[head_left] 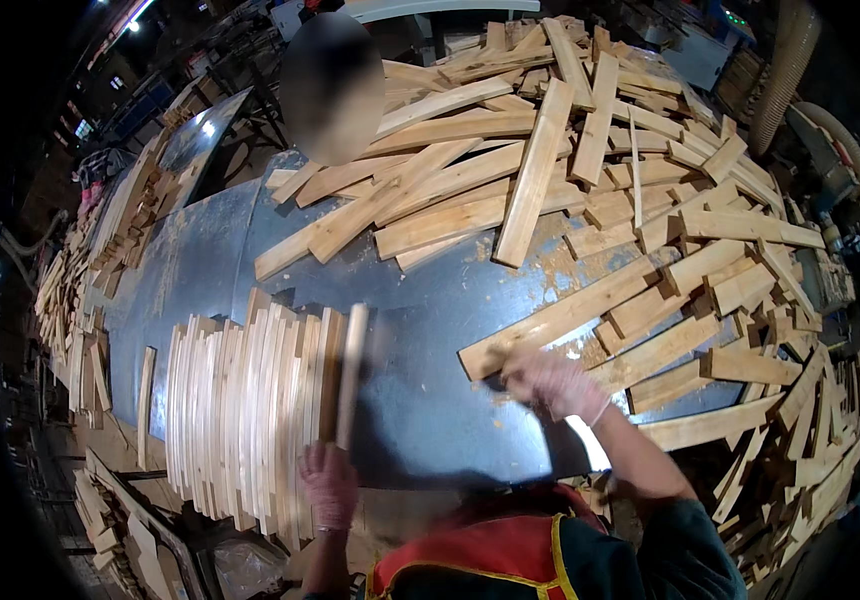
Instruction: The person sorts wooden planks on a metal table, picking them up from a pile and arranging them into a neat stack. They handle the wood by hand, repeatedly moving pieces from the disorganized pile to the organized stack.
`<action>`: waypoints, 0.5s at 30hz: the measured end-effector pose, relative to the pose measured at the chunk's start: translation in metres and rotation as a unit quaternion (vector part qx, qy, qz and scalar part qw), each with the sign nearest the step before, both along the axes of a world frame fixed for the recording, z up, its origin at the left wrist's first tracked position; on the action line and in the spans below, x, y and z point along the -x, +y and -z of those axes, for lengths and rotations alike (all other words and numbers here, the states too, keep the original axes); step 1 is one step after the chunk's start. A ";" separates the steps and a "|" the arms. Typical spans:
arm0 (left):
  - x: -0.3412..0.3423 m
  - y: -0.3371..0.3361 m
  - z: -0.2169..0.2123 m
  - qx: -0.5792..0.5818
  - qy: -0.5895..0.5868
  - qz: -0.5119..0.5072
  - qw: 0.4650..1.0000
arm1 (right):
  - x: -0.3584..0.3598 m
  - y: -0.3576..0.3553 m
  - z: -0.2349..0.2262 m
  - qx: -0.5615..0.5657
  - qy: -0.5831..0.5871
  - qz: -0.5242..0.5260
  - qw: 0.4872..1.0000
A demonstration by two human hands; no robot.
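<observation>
A row of narrow wooden boards (250, 400) stands on edge, packed side by side, at the left of the dark metal table (420, 420). My left hand (329, 487), in a thin translucent glove, is closed at the near end of the row's right side. It grips the near end of a slightly blurred wooden board (352, 375) that tilts away from the others. To the right, my gloved right hand (555, 384) is at the near-left end of a long loose board (570, 312). Its fingers are smeared by motion, so their grip is unclear.
A large jumbled pile of boards (450, 200) covers the far side and right of the table. One separate board (146, 405) lies left of the row. More boards are stacked on the far left (130, 220). Ribbed hoses (785, 75) hang at the far right. Sawdust specks the tabletop.
</observation>
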State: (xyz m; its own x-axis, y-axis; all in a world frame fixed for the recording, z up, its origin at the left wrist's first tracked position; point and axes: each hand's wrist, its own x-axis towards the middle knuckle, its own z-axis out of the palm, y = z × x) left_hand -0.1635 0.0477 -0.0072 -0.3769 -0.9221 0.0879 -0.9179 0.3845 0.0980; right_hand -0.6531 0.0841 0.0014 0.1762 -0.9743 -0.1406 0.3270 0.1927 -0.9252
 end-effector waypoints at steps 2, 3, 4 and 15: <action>-0.019 0.000 0.009 0.050 -0.039 -0.080 0.995 | 0.018 -0.064 -0.023 -0.144 -0.113 0.237 0.954; -0.015 -0.006 0.012 0.079 -0.052 -0.110 0.989 | 0.052 -0.093 0.004 -0.092 -0.064 0.267 0.957; -0.007 -0.008 0.012 0.094 -0.073 -0.092 0.989 | 0.077 -0.124 0.030 -0.117 -0.006 0.312 0.943; 0.139 0.035 -0.009 -0.093 0.076 -0.003 0.993 | 0.080 -0.198 0.053 -0.138 -0.222 0.159 0.952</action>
